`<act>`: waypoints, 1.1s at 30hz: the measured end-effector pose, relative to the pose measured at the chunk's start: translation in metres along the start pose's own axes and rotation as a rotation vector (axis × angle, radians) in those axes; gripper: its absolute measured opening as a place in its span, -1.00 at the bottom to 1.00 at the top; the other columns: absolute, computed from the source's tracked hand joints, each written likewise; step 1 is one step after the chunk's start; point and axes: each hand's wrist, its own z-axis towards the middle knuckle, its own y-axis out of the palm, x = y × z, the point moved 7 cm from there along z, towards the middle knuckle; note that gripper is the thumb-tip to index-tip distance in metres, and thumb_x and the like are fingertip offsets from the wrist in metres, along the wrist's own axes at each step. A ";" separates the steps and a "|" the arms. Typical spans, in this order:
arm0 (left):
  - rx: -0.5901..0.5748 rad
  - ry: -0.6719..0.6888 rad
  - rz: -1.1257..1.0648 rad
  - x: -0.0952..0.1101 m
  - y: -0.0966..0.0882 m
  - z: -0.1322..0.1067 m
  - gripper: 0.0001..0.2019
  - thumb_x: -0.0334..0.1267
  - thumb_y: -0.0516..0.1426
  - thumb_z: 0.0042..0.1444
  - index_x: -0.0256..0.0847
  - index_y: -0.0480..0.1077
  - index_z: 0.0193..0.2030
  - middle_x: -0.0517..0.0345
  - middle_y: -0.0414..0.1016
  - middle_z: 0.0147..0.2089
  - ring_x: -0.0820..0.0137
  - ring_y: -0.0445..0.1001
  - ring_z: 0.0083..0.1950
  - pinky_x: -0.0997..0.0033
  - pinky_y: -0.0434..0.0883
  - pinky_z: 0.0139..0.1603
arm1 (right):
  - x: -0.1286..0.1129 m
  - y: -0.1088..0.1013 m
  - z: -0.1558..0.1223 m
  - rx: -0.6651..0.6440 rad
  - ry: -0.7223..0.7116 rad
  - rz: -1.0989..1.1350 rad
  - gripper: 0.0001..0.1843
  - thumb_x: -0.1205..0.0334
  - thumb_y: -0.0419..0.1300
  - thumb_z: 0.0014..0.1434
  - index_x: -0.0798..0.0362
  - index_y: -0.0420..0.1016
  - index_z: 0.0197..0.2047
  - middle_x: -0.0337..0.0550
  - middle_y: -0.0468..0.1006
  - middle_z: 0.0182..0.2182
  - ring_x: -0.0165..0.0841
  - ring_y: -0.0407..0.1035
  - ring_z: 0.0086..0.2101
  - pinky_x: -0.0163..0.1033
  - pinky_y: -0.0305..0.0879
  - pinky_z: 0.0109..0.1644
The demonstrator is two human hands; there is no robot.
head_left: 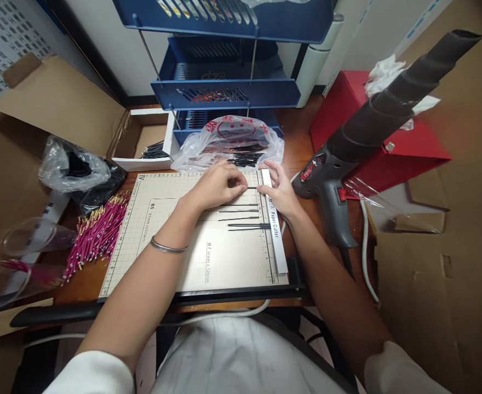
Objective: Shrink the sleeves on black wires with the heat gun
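Note:
A cream-coloured paper cutter board (pixel 183 268) with printed grid lines lies in front of me. My left hand (pixel 220 186) is closed in a pinch over its upper part, on a thin black stick (pixel 252 188). The stick's other end reaches the thumb of my right hand (pixel 281 191). That hand straddles the white strip (pixel 274 230) marked "Paper Cutter", its thumb and fingers apart. Below my hands, several more thin black sticks (pixel 241 211) lie crosswise on the board, their right ends at the strip. What kind of sticks they are is too small to tell.
A heat gun (pixel 335 164) stands at right by a red tissue box (pixel 409 153). Behind the board are a plastic bag (pixel 191 150) of black sticks, a white box (pixel 142 163) and a blue rack (pixel 228 93). Magenta sticks (pixel 97 235) and clear cups (pixel 35 235) lie left.

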 end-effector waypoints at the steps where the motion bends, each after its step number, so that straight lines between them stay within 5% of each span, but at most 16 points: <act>1: 0.004 -0.003 -0.004 0.000 0.000 0.000 -0.86 -0.23 0.25 0.29 -0.17 0.66 -0.22 0.06 0.68 -0.23 0.18 0.52 -0.09 0.07 0.39 0.14 | 0.000 0.000 0.000 0.000 -0.001 -0.002 -0.15 0.19 0.43 -0.18 -0.19 0.24 0.20 -0.03 0.45 0.38 -0.01 0.36 0.40 0.21 0.18 0.59; 23: -0.019 0.015 -0.057 -0.003 -0.001 -0.001 -0.86 -0.20 0.29 0.34 -0.10 0.71 -0.19 0.05 0.71 -0.13 0.20 0.57 -0.06 0.07 0.40 0.18 | 0.002 0.001 0.002 -0.006 -0.014 -0.029 -0.04 0.03 0.61 -0.18 -0.19 0.29 0.24 -0.03 0.44 0.35 -0.01 0.30 0.42 0.19 0.09 0.63; 30: 0.146 -0.148 -0.239 -0.009 -0.015 -0.009 -0.48 -0.01 -0.03 0.55 -0.21 0.66 -0.22 0.00 0.70 -0.19 0.24 0.61 -0.09 0.17 0.47 0.11 | 0.000 0.002 0.000 -0.005 -0.013 -0.010 -0.09 0.07 0.56 -0.14 -0.18 0.30 0.24 -0.04 0.44 0.33 -0.01 0.33 0.40 0.21 0.12 0.61; 33: 0.117 -0.131 -0.184 -0.007 -0.013 -0.008 -0.60 -0.03 0.09 0.47 -0.21 0.65 -0.22 0.00 0.70 -0.20 0.23 0.59 -0.11 0.16 0.47 0.07 | -0.002 0.003 -0.001 -0.019 -0.030 -0.026 -0.12 0.07 0.57 -0.13 -0.18 0.33 0.24 -0.07 0.46 0.30 -0.01 0.33 0.38 0.19 0.14 0.59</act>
